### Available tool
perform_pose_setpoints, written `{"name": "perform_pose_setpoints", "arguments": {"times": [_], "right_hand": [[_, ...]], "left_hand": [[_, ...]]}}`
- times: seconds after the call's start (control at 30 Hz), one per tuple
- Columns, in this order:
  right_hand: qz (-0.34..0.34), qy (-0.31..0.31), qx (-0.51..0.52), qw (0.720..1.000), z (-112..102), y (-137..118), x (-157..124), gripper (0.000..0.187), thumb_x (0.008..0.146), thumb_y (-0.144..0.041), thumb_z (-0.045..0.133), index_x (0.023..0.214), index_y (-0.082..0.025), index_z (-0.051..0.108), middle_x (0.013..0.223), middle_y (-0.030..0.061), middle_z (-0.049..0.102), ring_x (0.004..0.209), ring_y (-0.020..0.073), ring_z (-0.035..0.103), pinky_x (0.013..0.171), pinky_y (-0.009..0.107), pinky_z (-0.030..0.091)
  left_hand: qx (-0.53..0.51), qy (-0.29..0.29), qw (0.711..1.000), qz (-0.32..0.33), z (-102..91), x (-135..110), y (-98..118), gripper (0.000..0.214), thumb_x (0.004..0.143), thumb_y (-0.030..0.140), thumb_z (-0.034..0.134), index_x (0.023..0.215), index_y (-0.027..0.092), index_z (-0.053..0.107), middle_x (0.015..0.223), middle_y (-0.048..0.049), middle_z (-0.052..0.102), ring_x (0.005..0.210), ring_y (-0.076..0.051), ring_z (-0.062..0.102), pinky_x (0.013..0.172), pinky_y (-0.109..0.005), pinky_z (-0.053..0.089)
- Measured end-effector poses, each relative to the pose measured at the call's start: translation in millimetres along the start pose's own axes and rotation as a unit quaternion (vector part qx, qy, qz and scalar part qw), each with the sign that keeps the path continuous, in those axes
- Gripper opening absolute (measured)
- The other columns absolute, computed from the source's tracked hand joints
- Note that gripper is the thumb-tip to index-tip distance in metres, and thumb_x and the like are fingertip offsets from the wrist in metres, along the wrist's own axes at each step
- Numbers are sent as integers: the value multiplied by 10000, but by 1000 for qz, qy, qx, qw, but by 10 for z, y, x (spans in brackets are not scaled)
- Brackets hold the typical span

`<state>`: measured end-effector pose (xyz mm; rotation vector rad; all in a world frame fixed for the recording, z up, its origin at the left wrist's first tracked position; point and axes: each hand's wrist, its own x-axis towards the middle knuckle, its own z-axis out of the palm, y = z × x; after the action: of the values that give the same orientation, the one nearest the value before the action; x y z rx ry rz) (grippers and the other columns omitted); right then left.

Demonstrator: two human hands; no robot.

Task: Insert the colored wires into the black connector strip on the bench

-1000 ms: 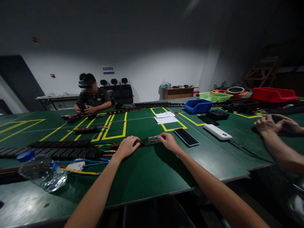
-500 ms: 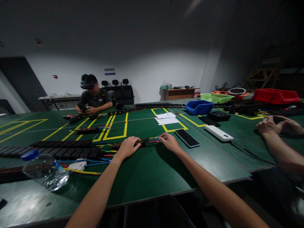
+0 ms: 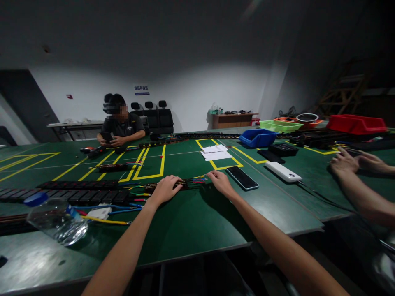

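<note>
My left hand (image 3: 166,190) rests curled on top of a black terminal strip (image 3: 182,184) lying on the green table (image 3: 191,224), pressing it down. My right hand (image 3: 220,183) pinches the coloured wires (image 3: 197,179) that stick out of the strip's right end; red, blue and yellow leads show between the two hands. More black strips (image 3: 80,197) with coloured wires lie to the left of my left hand.
A clear water bottle (image 3: 55,220) lies at the left front. A dark phone (image 3: 242,177) and a white power bank (image 3: 283,171) sit right of my right hand. A co-worker's hands (image 3: 354,162) work at the right. Another person (image 3: 120,123) sits across; blue bin (image 3: 257,137), papers (image 3: 216,153).
My hands stay on the strip and wires with only slight shifts. The co-worker's hands at the right have spread apart a little. The view has tilted slightly.
</note>
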<state>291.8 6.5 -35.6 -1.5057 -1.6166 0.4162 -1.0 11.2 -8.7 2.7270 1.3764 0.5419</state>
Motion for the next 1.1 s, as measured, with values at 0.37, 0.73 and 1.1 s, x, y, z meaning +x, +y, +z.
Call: {"name": "perform_pose_setpoints", "arguments": {"times": [0.37,0.73,1.1], "right_hand": [[-14,-22,-31,999,-22,-77,-29,490,952,-526,447,747,-174,719,670,38,641,651,179,551,574,267,305],[43,-99,-72,992,-36,-5,-18,392,896,-442,518,679,-187,722,604,32,604,602,167,538,559,265,283],[-63,-93,11,994,-47,-74,-31,434,878,-521,534,681,-165,684,605,2,579,600,144,493,558,260,296]], "left_hand": [[-4,3,1000,-1,-22,-10,26,348,1024,440,463,1214,228,663,1204,-83,692,1106,-250,640,973,-401,502],[6,4,1000,6,-26,-2,35,318,1022,413,485,1202,220,664,1193,-82,693,1095,-249,639,969,-393,500],[-2,2,1000,2,-21,-10,14,336,1025,431,467,1207,226,661,1201,-81,690,1104,-247,639,972,-399,502]]}}
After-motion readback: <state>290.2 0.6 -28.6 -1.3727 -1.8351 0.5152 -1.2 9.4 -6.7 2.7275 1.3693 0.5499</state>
